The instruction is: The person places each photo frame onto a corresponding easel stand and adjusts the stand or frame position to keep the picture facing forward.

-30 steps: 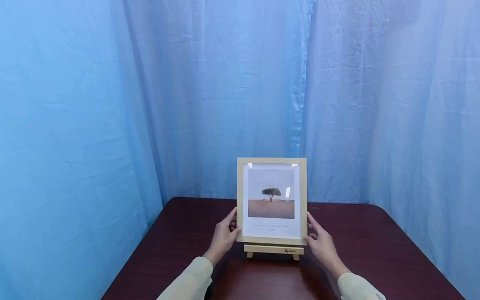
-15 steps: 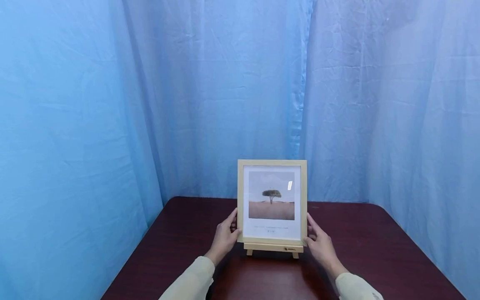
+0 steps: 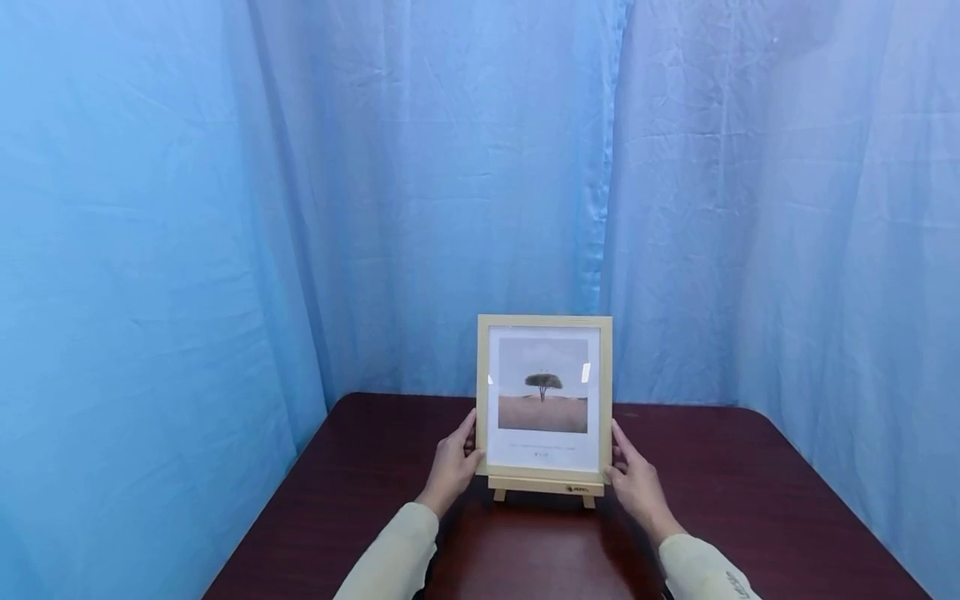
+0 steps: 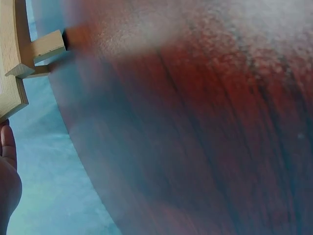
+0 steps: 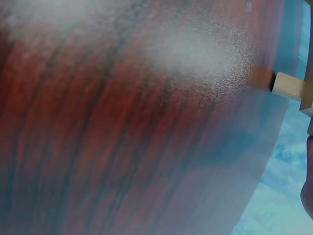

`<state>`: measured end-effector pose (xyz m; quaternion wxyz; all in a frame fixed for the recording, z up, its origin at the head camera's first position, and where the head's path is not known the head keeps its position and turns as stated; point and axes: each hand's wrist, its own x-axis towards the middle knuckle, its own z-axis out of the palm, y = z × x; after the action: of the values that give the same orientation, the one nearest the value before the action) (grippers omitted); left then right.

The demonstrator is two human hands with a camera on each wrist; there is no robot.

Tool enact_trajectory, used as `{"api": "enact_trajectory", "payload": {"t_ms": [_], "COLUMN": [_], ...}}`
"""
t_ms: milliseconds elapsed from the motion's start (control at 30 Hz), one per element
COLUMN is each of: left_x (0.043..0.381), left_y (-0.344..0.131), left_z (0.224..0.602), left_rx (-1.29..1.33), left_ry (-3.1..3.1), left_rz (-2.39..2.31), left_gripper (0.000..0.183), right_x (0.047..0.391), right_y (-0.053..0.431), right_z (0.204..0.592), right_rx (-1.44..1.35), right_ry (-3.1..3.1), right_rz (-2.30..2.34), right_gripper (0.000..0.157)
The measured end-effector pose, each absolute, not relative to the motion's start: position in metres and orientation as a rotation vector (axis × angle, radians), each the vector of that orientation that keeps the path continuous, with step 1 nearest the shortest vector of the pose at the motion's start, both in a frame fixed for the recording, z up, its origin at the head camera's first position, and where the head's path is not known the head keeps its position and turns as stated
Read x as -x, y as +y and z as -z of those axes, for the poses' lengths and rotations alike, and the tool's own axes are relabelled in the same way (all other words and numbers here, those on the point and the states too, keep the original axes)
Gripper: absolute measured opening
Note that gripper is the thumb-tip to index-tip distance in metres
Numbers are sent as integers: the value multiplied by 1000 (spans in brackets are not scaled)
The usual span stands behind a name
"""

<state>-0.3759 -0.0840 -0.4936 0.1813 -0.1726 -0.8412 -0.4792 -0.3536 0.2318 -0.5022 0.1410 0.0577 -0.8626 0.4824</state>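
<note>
A light-wood picture frame (image 3: 543, 457) with a print of a lone tree stands upright on a small wooden easel (image 3: 546, 485). My left hand (image 3: 451, 463) grips its lower left edge, thumb at the front and fingers reaching behind. On the opposite side my right hand (image 3: 634, 478) holds the lower right edge in the same way. The wrist views catch only parts: an easel leg (image 4: 49, 46) and a bit of my left hand (image 4: 9, 171) in one, another leg (image 5: 288, 85) and a sliver of my right hand (image 5: 307, 191) in the other. The fingertips behind the frame are hidden.
The dark red-brown wooden table (image 3: 337, 517) has rounded far corners and a glossy top that reflects light. Blue curtains (image 3: 450, 167) hang behind it and along both sides.
The frame's bottom has come down onto the easel's ledge, closing the slight gap seen earlier. Frame, easel and both hands have then shifted a little farther back on the table.
</note>
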Motion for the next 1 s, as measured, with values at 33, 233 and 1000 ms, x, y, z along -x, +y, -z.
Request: {"api": "enact_trajectory", "payload": {"t_ms": [33,233,1000], "left_x": [377,382,383], "left_y": [-84,-82,-89], "left_z": [493,494,494], "left_rx": [480,453,453], "left_ry": [-2381,-2393,-2428], "left_rz": [1357,1372,1323], "left_gripper": [73,73,70], "right_x": [354,358,360], "right_y": [231,232,229], "right_z": [502,502,502], "right_rx": [-161,-136,-128], "right_ry": [-2492,-2507,-2550], "right_rz": [-1398,-1433,-1351], "right_gripper": [80,81,74]}}
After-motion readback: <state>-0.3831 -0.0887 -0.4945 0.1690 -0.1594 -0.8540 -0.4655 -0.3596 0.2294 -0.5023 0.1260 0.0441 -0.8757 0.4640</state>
